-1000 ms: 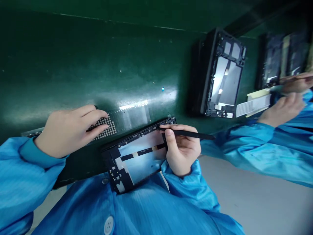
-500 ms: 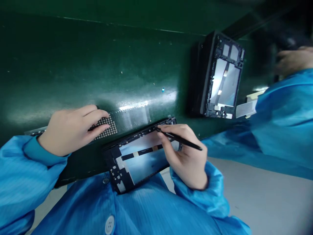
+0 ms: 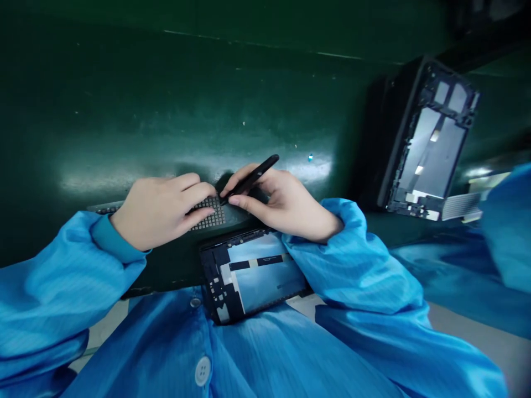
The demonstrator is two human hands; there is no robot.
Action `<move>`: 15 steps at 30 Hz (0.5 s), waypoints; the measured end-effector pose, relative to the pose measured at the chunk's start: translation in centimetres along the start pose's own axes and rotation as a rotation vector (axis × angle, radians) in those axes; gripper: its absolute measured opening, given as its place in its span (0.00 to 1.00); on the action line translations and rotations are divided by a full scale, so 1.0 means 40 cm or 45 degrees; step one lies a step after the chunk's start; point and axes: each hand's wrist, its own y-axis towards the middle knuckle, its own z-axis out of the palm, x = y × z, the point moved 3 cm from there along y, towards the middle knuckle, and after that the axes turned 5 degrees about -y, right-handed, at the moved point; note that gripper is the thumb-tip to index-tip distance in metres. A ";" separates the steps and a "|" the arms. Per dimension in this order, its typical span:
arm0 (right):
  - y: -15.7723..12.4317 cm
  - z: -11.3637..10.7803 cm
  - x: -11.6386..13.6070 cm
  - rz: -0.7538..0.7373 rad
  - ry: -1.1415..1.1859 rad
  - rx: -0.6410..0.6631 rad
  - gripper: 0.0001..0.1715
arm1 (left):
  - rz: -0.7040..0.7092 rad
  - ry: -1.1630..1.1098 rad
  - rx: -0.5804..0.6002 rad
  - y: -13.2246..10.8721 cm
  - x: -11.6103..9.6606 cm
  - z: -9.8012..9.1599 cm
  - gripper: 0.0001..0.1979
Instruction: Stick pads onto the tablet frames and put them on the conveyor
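Note:
My left hand point(image 3: 166, 207) pinches a sheet of small square pads point(image 3: 211, 220) between thumb and fingers, just above the green table. In my right hand point(image 3: 286, 202) is a pair of black tweezers point(image 3: 259, 172), tilted, with the tip down at the sheet's right corner beside my left fingertips. Whether a pad is in the tip is too small to tell. Below both hands, an open tablet-like device housing point(image 3: 259, 284) rests at the table's near edge against my blue smock. My right sleeve hides its right end.
A stack of black device housings point(image 3: 440, 138) stands to the right, the top one showing its inside. A striped grey strip point(image 3: 460, 207) lies beside it. A co-worker's blue sleeve point(image 3: 512, 221) is at the right edge. A tiny blue bit point(image 3: 310, 157) lies on the table point(image 3: 199, 110).
My right hand has moved left with the tweezers, from the device housing to the sheet of pads. My left hand keeps its pinch on the sheet. The view has shifted a little.

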 end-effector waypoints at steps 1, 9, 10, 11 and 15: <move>-0.003 -0.001 0.002 0.000 0.000 -0.001 0.06 | -0.010 -0.006 0.010 0.000 -0.001 0.000 0.18; 0.000 -0.026 -0.010 0.055 0.258 -0.061 0.12 | -0.071 0.036 0.086 0.010 0.010 -0.006 0.19; -0.026 -0.039 -0.009 0.084 0.390 -0.158 0.14 | -0.084 0.018 0.106 0.010 0.010 -0.011 0.19; -0.064 -0.053 -0.007 0.118 0.495 -0.283 0.16 | -0.096 -0.004 0.122 0.007 0.006 -0.017 0.21; -0.329 -0.059 0.005 0.273 0.468 -0.957 0.16 | -0.023 -0.013 0.013 -0.023 -0.075 -0.039 0.34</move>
